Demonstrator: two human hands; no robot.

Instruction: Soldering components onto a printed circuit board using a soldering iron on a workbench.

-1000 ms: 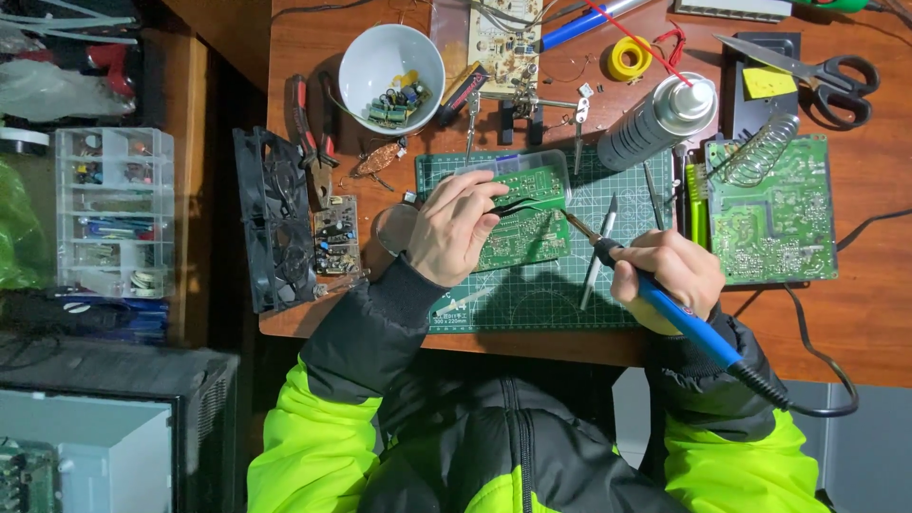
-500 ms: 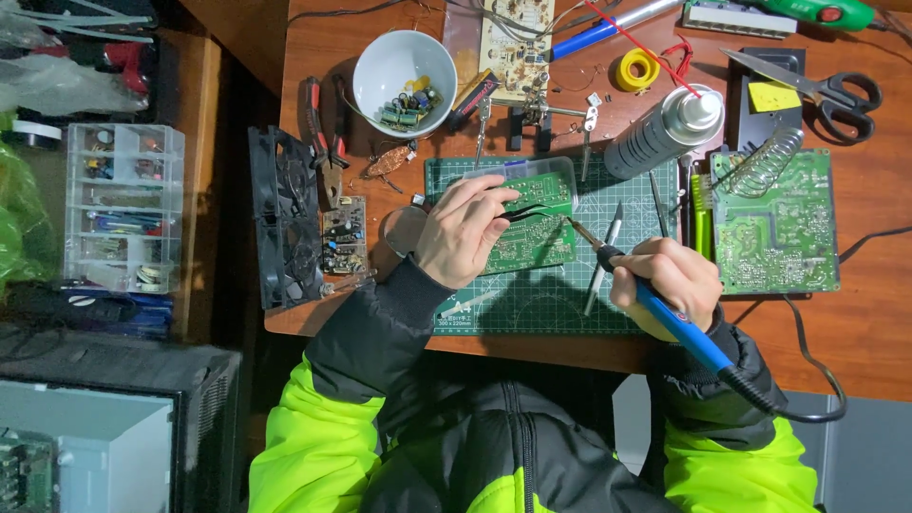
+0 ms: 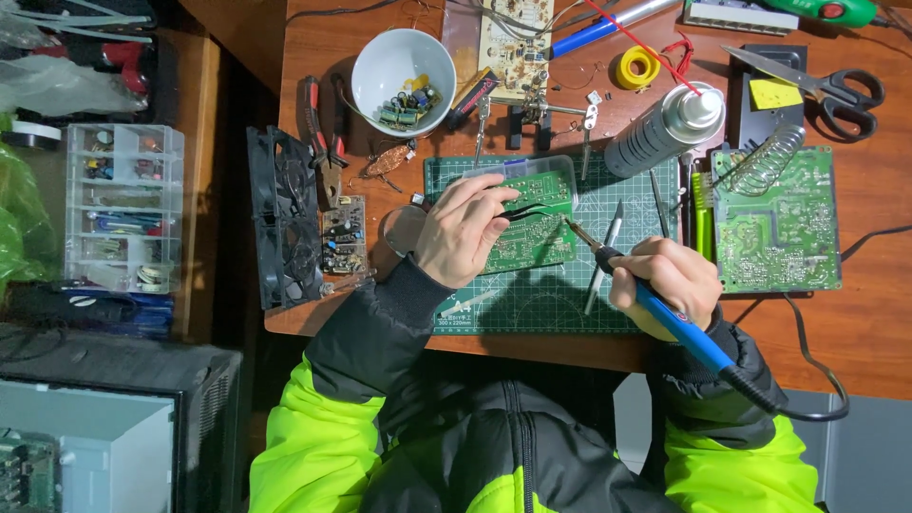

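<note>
A green circuit board [image 3: 532, 228] lies on a green cutting mat [image 3: 541, 294] in the middle of the wooden desk. My left hand [image 3: 463, 231] rests on the board's left end and grips black tweezers [image 3: 532, 211] whose tips point right over the board. My right hand [image 3: 665, 280] holds a blue-handled soldering iron [image 3: 655, 304]; its tip touches the board's right part, just beside the tweezer tips. The iron's black cable trails off to the lower right.
A white bowl [image 3: 404, 68] of small parts, red-handled pliers [image 3: 318, 133], a black fan [image 3: 283, 218], a spray can [image 3: 665, 128], a second green board [image 3: 777, 223] with a coil stand, scissors [image 3: 826, 85] and solder [image 3: 636, 66] surround the mat. A clear parts organiser [image 3: 123, 204] stands left.
My left hand and the tweezers have shifted a little on the board, and the iron's tip has come closer to the tweezer tips. The view has drifted slightly.
</note>
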